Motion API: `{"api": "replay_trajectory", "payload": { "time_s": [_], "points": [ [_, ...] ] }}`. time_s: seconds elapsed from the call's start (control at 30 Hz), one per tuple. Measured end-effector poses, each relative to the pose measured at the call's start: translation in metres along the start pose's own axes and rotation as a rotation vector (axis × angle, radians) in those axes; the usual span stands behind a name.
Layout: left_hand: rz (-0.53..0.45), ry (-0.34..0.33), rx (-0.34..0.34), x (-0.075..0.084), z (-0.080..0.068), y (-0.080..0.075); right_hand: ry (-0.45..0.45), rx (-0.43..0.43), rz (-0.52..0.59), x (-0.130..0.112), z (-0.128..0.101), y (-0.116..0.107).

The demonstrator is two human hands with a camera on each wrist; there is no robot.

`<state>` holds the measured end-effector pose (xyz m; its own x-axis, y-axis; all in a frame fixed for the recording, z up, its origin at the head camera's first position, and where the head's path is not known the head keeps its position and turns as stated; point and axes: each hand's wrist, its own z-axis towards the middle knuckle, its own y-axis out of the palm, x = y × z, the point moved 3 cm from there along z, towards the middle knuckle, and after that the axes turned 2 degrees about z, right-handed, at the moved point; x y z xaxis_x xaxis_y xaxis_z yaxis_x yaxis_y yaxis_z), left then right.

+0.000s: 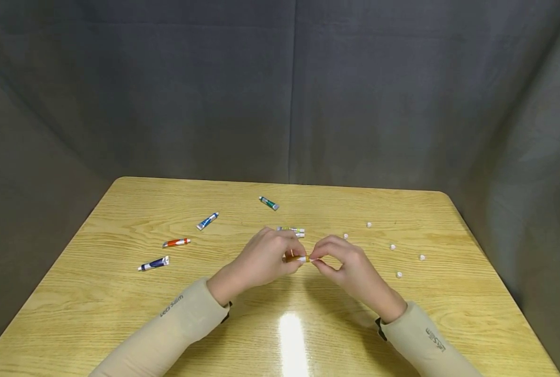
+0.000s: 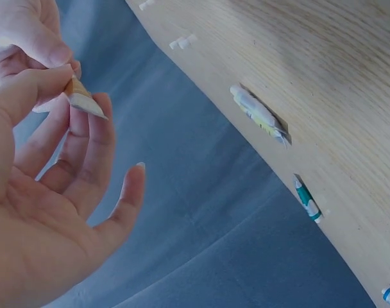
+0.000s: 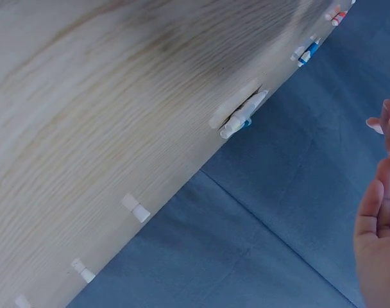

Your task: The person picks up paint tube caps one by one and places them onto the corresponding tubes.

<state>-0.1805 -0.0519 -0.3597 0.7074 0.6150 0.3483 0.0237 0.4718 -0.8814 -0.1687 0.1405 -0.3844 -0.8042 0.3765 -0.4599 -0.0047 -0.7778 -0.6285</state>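
Both hands meet over mid-table, raised slightly above the wood. Left hand (image 1: 263, 259) pinches the orange tube (image 1: 295, 258) by its body between thumb and fingers; pinky loose in the left wrist view. Right hand (image 1: 343, 262) has thumb and forefinger closed on the tube's white cap end (image 1: 306, 258). Tube lies roughly level between the two hands, not touching the table (image 1: 120, 314).

Near edge: bare wood in front of the forearms, with a light glare patch.

Just behind the left hand: a yellow-white tube (image 1: 291, 230), partly hidden by the knuckles.

Left side, well apart from each other: dark blue tube (image 1: 154, 264), red tube (image 1: 176, 242), blue tube (image 1: 207, 221). None near the left edge.

Right side: five small white caps (image 1: 399, 274), scattered loosely between the right hand and the right edge; open wood past the outermost one.

Farthest: green tube (image 1: 268, 203), open wood between it and the back edge. Grey curtain (image 1: 289, 94) behind and on both sides.
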Motion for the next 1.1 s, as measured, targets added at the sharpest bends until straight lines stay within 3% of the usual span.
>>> {"api": "replay_trajectory", "payload": {
  "time_s": [0.1, 0.33, 0.63, 1.1],
  "points": [
    [0.001, 0.013, 0.004, 0.0003, 0.0003, -0.0012, 0.01, 0.003, 0.004, -0.0005, 0.0009, -0.0008],
    [0.001, 0.04, 0.025, -0.0002, -0.0003, -0.002, 0.158, -0.001, 0.054, 0.0047, -0.0018, 0.0001],
    [-0.012, 0.033, 0.068, 0.0013, -0.0007, -0.0064, 0.281, 0.017, 0.117, 0.005, -0.0004, -0.0021],
    [0.055, 0.073, 0.095, 0.0057, -0.0007, -0.0087, 0.313, 0.0, 0.134, 0.0018, 0.0031, -0.0068]
  ]
}}
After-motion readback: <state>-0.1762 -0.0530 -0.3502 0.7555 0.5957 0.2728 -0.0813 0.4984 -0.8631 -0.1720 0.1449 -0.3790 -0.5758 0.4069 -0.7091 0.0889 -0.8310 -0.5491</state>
